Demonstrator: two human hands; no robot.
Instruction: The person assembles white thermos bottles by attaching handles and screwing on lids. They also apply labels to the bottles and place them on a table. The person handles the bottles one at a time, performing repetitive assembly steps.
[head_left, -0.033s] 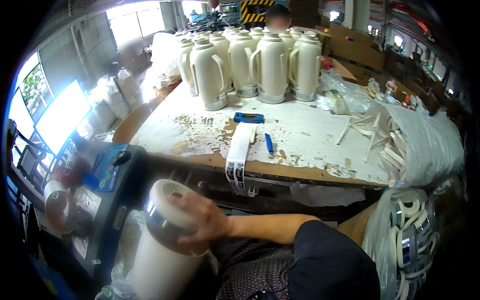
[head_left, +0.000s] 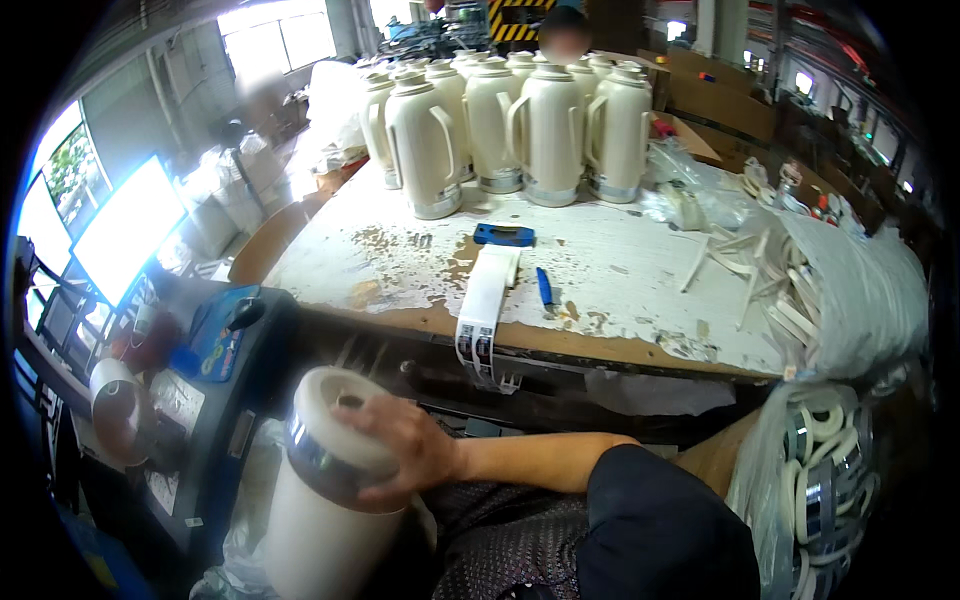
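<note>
In front of me at lower left, a cream thermos flask (head_left: 330,540) stands tilted, with a cream, hollow-centred end piece and a shiny silver band (head_left: 322,460) at its upper end. My right hand (head_left: 405,445) is closed over that end, fingers curled across the cream rim and the thumb side against the band. The forearm reaches in from the right out of a dark sleeve. My left hand does not show. A pale plastic bag (head_left: 245,510) lies beside the flask.
Several cream flasks with handles (head_left: 425,150) stand on the worn white table (head_left: 400,270). A label strip (head_left: 485,290), a blue tool (head_left: 503,235) and a blue pen-like item (head_left: 544,287) lie nearer. Bags of cream handles (head_left: 795,315) and silver-banded parts (head_left: 825,480) are right. A bright screen (head_left: 130,230) stands left.
My right hand and the upper end of the flask have shifted slightly, and the hand looks less blurred. The whole view has moved a little; the grip stays on the flask.
</note>
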